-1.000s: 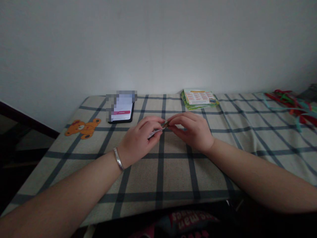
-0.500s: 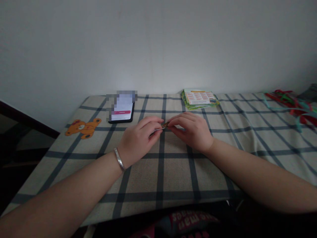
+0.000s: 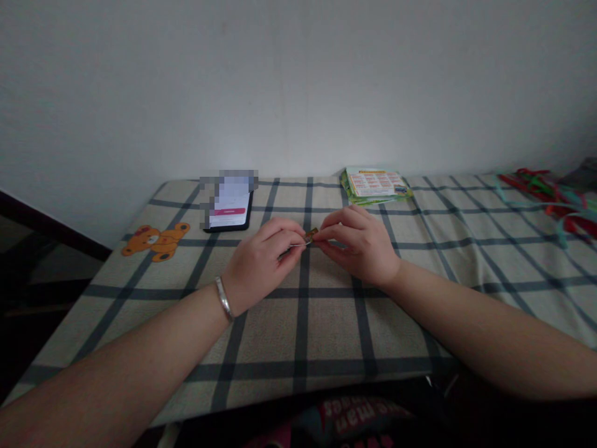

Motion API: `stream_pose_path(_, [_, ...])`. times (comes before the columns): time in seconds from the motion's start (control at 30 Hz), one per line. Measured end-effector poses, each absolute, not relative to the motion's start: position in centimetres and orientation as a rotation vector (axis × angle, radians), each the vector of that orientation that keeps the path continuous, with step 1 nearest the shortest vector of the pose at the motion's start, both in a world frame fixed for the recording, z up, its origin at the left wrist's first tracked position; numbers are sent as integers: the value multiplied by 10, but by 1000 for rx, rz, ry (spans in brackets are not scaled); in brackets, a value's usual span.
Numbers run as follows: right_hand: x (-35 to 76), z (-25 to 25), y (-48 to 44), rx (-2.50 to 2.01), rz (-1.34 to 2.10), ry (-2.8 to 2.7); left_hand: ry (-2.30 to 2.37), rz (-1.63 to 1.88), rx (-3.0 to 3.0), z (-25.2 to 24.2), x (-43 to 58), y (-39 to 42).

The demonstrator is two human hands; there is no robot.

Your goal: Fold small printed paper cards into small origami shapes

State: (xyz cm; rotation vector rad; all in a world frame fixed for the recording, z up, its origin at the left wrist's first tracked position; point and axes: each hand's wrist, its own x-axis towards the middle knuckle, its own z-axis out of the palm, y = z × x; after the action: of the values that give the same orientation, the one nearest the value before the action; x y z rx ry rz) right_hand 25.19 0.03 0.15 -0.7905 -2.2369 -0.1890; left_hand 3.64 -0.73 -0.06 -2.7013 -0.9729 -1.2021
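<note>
Between my two hands, just above the checked tablecloth, is a small flat card-like piece (image 3: 311,235), brownish-gold on the side that shows, with a thin pale edge. My left hand (image 3: 265,258), with a silver bangle (image 3: 224,299) at the wrist, pinches its left end between thumb and fingers. From the other side, my right hand (image 3: 361,246) pinches the right end with thumb and fingertips. Most of the piece is hidden by the fingers, so its exact kind cannot be made out.
A lit phone (image 3: 229,202) lies at the back left, near a flat orange teddy bear figure (image 3: 156,241). A stack of printed green-and-white cards (image 3: 377,184) sits by the wall. Tangled red, green and teal ribbons (image 3: 555,199) lie far right on the checked tablecloth (image 3: 261,336).
My right fingers have lifted and spread slightly, and more of the brownish-gold face of the piece shows between the hands. My left hand has barely moved.
</note>
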Motion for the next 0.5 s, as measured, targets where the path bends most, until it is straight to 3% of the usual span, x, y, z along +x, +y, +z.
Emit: stream_pose_path(0.5, [252,3,-3,-721,-315,-2254,-1042,-1261,-2716,1,38,-9])
